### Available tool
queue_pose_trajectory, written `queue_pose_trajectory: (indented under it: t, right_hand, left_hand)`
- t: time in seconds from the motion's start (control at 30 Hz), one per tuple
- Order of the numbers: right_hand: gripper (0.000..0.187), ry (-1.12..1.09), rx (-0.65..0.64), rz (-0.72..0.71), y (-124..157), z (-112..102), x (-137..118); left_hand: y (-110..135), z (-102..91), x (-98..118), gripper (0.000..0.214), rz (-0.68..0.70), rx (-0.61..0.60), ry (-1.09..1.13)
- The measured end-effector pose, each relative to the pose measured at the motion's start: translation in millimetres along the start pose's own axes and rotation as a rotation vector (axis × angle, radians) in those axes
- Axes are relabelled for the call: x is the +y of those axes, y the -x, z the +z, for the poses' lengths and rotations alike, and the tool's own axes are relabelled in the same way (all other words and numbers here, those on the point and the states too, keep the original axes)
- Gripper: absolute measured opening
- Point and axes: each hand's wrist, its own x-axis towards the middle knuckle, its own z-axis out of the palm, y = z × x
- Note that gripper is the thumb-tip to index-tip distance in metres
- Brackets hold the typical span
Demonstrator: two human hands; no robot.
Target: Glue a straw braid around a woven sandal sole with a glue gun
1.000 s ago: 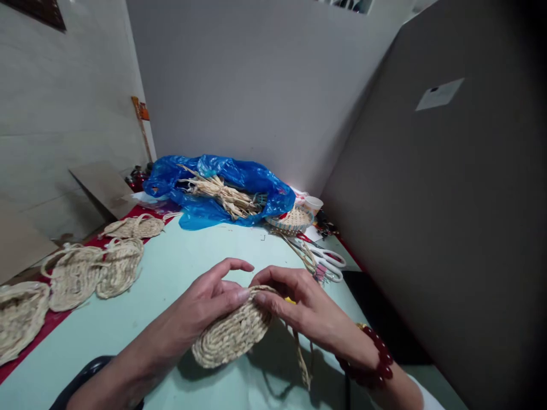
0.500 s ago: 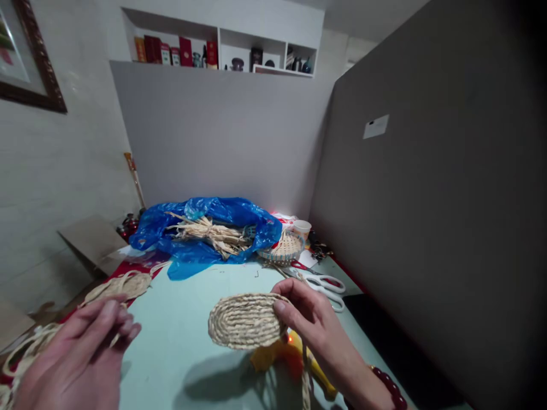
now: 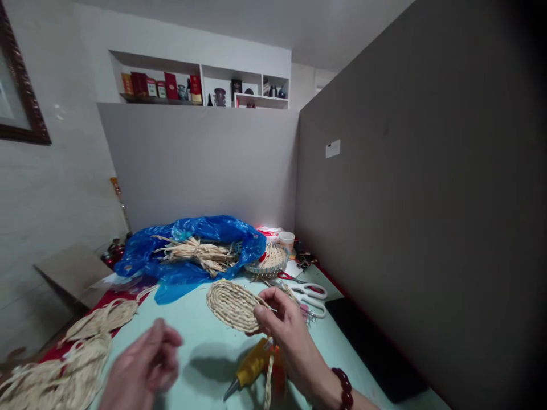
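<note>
Near the middle of the desk (image 3: 182, 313), 1 woven oval (image 3: 235, 306) is held up above the surface, tilted, with its coiled rows facing the viewer; clock directions here run around it. At 4 o'clock, the person's right hand (image 3: 284, 324) has its grip clamped on the near edge of the oval, thumb on top and fingers underneath. 1 beaded bracelet (image 3: 344, 389), dark red, circles that wrist. 1 braided strand (image 3: 269, 381) hangs below the right hand, passing in front of 1 yellow glue gun (image 3: 252, 363) at 6 o'clock, whose nozzle points towards 7.

At 8 o'clock, the left hand (image 3: 145, 364) is well apart from the oval, its fingers curled; motion blurs its grip, so I cannot tell whether the fingertips are apart or together. Between 8 and 9 o'clock lie at least 2 woven pieces (image 3: 102, 319), overlapping too much for a sure count.

At 11 o'clock, 1 blue plastic bag (image 3: 217, 225) lies open around 1 straw bundle (image 3: 197, 252). Towards 1 and 2 o'clock are 1 shallow basket (image 3: 277, 260) and 1 pale cup (image 3: 286, 239). At 3 o'clock lies 1 pair of scissors (image 3: 308, 291) with 2 white handle loops.
</note>
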Motion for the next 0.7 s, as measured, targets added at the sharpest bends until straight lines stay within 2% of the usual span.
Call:
queue_pose_trajectory:
  t: [0.1,0.2,0.4,0.53,0.63,0.7]
  right_hand:
    - [0.019,0.052,-0.058,-0.018,9.6,5.2,2.4]
    - [0.021,0.105,-0.148,-0.035,15.9,7.2,7.4]
    - [0.022,0.373,-0.282,-0.08,27.6,7.3,4.2]
    - [0.035,0.602,-0.342,-0.104,34.4,10.9,4.4]
    - [0.036,0.701,-0.361,-0.187,37.1,13.3,13.8]
    - [0.033,0.74,-0.376,-0.292,39.0,12.9,21.1]
  left_hand:
    - [12.0,29.2,-8.7,0.046,-0.029,-0.104,0.051]
    - [19.8,42.4,-9.0,0.043,-0.033,-0.145,0.126]
    - [28.1,39.3,-4.2,0.035,-0.054,-0.128,0.231]
    - [33.6,41.0,-3.3,0.031,-0.09,-0.091,0.283]
    - [38.2,43.7,-2.9,0.029,-0.107,-0.063,0.313]
    - [40.3,44.8,-3.4,0.03,-0.111,-0.047,0.323]
